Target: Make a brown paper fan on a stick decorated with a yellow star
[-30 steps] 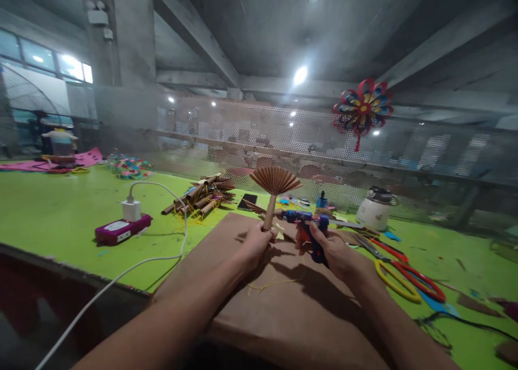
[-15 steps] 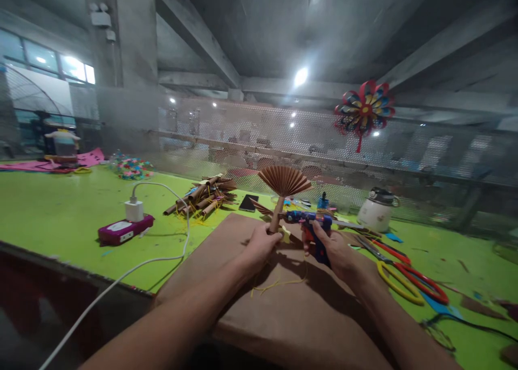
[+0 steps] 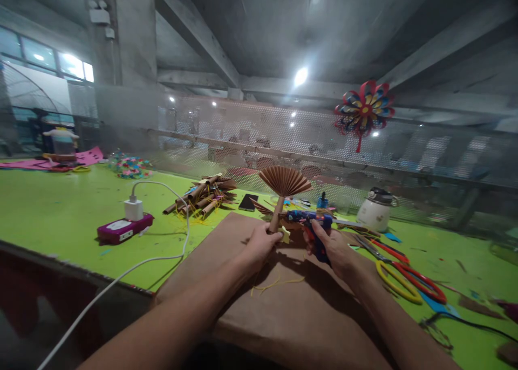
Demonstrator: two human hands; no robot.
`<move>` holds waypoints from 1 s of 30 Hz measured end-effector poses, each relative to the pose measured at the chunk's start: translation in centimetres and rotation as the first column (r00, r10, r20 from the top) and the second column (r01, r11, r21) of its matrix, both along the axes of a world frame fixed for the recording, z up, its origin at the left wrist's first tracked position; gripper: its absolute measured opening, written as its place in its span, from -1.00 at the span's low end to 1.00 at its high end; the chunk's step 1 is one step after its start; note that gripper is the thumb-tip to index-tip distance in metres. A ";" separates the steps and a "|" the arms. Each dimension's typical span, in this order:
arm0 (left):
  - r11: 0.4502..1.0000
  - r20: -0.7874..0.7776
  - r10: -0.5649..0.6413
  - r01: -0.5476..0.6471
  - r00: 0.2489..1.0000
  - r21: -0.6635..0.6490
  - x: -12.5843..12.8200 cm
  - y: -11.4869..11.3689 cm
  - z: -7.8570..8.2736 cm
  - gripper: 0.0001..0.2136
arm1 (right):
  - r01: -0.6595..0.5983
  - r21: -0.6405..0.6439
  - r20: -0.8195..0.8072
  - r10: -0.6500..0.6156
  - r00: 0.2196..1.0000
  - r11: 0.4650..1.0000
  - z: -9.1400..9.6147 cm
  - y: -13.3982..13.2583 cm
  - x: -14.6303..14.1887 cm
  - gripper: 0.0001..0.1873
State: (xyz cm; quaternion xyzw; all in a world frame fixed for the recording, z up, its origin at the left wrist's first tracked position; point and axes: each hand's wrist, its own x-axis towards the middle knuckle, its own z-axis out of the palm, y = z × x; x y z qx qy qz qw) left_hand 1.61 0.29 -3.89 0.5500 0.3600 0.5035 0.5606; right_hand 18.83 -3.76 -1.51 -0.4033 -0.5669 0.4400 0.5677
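Observation:
My left hand is closed round the stem of a brown pleated paper fan, which stands upright above a sheet of brown paper. A small pale yellow piece sits at the stem, just right of my fingers. My right hand grips a blue glue gun by its handle, and the nozzle points left toward the base of the fan. Both hands hover over the far end of the brown paper.
On the green table lie a pile of rolled brown paper tubes, a phone, a purple power strip with a white charger and cable, red and yellow scissors, and a white pot. A colourful paper flower hangs on the mesh.
Fan and hands shifted slightly to the right in view a second ago and have stayed nearly still since. Both grips are unchanged.

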 end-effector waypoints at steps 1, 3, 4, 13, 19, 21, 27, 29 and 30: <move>1.000 0.003 -0.005 0.005 1.000 -0.001 0.0 0.0 0.0 -0.78 | 0.005 0.004 0.003 -0.005 1.000 1.000 0.0 0.0 0.0 -0.52; 1.000 0.002 -0.008 0.008 1.000 0.000 0.0 0.0 -0.1 -0.78 | 0.003 0.006 0.018 -0.003 1.000 1.000 -0.1 0.1 0.1 -0.51; 1.000 -0.001 -0.007 0.007 1.000 0.001 0.0 0.0 -0.1 -0.78 | -0.003 0.004 0.025 0.002 1.000 1.000 -0.1 0.2 0.2 -0.51; 1.000 -0.045 0.008 -0.007 0.999 0.017 -0.1 0.0 0.0 -0.87 | -0.021 -0.042 0.029 0.022 0.999 0.999 -0.3 0.2 0.3 -0.52; 0.999 -0.028 -0.030 0.031 0.999 0.027 -0.1 0.3 -0.3 -0.86 | -0.028 -0.026 0.062 0.030 0.998 0.999 -0.5 0.4 0.3 -0.51; 0.999 -0.049 -0.030 0.031 0.998 0.029 0.0 0.3 -0.4 -0.87 | -0.030 -0.020 0.061 0.031 0.998 0.999 -0.4 0.4 0.2 -0.51; 1.000 -0.089 -0.021 0.022 0.996 0.015 0.1 0.1 -0.2 -0.90 | 0.003 0.000 0.090 -0.003 0.996 1.000 -0.1 0.1 0.1 -0.51; 1.000 -0.095 -0.022 0.022 0.995 0.003 0.1 -0.1 -0.1 -0.89 | 0.017 0.000 0.085 -0.017 0.996 1.000 0.0 0.1 0.2 -0.51; 1.000 -0.096 -0.023 0.023 0.995 -0.001 0.0 -0.2 0.0 -0.89 | 0.018 -0.001 0.078 -0.018 0.997 1.000 0.0 0.1 0.3 -0.51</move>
